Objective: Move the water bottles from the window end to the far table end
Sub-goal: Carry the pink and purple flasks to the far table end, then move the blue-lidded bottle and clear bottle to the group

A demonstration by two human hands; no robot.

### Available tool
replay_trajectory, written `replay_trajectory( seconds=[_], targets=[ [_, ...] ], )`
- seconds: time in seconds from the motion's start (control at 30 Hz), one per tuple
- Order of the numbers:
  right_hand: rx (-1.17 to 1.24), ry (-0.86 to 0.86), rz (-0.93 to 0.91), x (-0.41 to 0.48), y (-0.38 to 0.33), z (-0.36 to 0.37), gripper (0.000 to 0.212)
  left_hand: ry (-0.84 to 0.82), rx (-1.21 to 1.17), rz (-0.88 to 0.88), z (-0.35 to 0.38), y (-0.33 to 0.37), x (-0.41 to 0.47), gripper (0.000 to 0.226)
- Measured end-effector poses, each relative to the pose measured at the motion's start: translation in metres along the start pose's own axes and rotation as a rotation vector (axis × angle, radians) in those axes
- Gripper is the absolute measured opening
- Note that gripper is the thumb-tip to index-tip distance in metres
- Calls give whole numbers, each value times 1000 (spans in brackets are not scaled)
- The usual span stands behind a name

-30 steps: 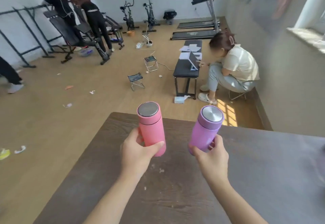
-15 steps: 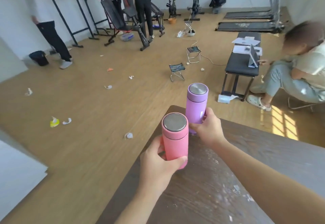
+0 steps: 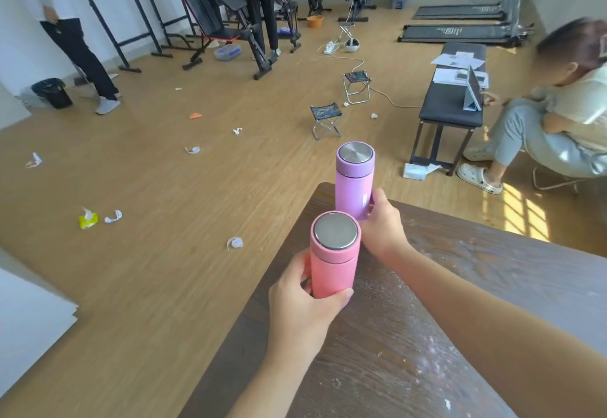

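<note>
A pink bottle (image 3: 333, 266) with a steel lid stands upright near the left edge of the dark wooden table (image 3: 476, 286); my left hand (image 3: 300, 306) is wrapped around its lower half. Beyond it, at the table's far corner, a purple bottle (image 3: 354, 184) with a steel lid stands upright, gripped low on its right side by my right hand (image 3: 382, 224). Whether either bottle's base touches the table is hidden by the hands.
The table's far corner and left edge drop to a wood floor littered with paper scraps. A person (image 3: 558, 122) sits at right by a black bench (image 3: 451, 102). Two folding stools (image 3: 325, 119), exercise machines and standing people are farther off.
The view swung left and both bottles shifted toward the table's far left corner. The purple bottle now sits farther out than the pink one, no longer beside it.
</note>
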State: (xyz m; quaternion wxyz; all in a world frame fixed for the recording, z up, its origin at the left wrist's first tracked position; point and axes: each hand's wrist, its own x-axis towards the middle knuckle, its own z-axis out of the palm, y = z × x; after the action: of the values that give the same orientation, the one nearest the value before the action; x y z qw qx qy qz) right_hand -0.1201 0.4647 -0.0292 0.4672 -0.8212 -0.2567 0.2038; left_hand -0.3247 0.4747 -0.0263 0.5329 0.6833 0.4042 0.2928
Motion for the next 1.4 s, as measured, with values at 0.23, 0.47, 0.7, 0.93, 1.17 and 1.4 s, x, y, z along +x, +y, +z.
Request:
replay_trajectory(
  seconds=[0.23, 0.47, 0.7, 0.93, 1.17, 1.4],
  targets=[
    [38, -28, 16, -10, 8, -6, 72, -3, 7, -8, 0, 1, -7, 67],
    [143, 19, 18, -78, 34, -67, 84, 130, 172, -34, 14, -1, -53, 68],
    [173, 215, 96, -186, 103, -201, 81, 38, 227, 103, 85, 22, -126, 51],
    [-54, 487, 156, -309, 174, -333, 81, -349, 93, 252, 239, 87, -206, 65],
    [-59, 805, 284, -419, 227, -414, 84, -748, 56, 334, 369, 128, -310, 71],
    [147, 908, 399, -506, 256, -416, 67, -1005, 59, 380, 440, 140, -395, 69]
  ],
)
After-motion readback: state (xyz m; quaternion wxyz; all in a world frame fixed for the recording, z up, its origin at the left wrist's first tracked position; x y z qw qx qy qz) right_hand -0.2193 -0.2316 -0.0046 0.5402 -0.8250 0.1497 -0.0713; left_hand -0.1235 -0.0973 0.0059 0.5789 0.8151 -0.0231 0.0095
